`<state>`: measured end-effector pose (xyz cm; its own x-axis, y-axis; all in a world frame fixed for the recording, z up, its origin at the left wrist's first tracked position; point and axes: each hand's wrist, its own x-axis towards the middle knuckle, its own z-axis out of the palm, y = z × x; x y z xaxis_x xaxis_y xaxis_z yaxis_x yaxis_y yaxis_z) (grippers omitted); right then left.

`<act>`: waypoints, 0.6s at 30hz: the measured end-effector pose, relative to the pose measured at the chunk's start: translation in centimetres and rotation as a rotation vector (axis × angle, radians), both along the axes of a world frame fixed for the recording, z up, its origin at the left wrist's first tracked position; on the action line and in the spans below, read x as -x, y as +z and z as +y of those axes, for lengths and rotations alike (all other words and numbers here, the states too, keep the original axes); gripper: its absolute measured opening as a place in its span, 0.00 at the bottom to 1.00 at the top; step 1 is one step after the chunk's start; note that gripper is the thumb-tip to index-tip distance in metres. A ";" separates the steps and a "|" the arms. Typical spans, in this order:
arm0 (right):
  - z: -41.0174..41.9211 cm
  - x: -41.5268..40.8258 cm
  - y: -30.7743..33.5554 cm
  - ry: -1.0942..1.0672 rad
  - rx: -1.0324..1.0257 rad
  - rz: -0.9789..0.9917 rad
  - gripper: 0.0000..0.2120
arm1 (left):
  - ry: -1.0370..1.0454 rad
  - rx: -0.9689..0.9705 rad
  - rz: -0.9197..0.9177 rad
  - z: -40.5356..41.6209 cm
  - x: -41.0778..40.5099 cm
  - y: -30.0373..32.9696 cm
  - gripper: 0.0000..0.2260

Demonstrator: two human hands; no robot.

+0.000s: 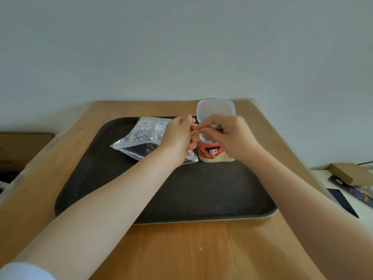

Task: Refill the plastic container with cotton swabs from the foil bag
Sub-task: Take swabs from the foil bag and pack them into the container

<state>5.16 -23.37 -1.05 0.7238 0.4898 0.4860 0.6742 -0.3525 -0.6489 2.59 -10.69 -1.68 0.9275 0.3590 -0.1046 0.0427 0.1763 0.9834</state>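
Note:
A plastic container (214,153) with an orange cartoon label stands on the black tray (181,195), its translucent hinged lid (216,110) flipped up behind it. The silver foil bag (141,138) lies flat on the tray to the container's left. Both hands meet just above the container's mouth. My left hand (179,136) and my right hand (228,132) together pinch a small bundle of cotton swabs (195,131) with wooden sticks; a white tip shows under my right fingers. The container's opening is mostly hidden by my hands.
The tray sits on a wooden table (181,249) against a pale wall. A cardboard box (347,172) and dark flat items lie on a white surface at the right. Another brown box (22,148) stands at the left, below table level.

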 end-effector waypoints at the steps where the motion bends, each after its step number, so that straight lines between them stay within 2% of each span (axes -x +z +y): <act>1: -0.6 -0.9 0.5 -0.038 -0.008 0.054 0.06 | 0.012 -0.105 -0.056 -0.1 -0.6 0.0 0.09; 4: -2.8 -4.0 2.0 -0.186 -0.078 0.113 0.05 | -0.038 -0.609 -0.162 0.1 -1.8 0.0 0.09; 8: -4.5 -6.6 2.7 -0.266 -0.048 0.129 0.05 | -0.313 -1.037 -0.042 -1.0 -3.2 0.3 0.19; 12: -4.3 -7.7 2.3 -0.267 0.004 0.154 0.06 | -0.284 -1.526 0.043 -3.1 -4.6 -1.3 0.25; 14: -4.3 -8.0 1.9 -0.260 0.018 0.172 0.06 | -0.280 -1.621 0.057 -3.3 -4.7 -2.2 0.24; 18: -4.0 -7.7 1.7 -0.216 0.170 0.133 0.06 | -0.300 -1.680 0.000 -3.6 -4.1 -3.1 0.22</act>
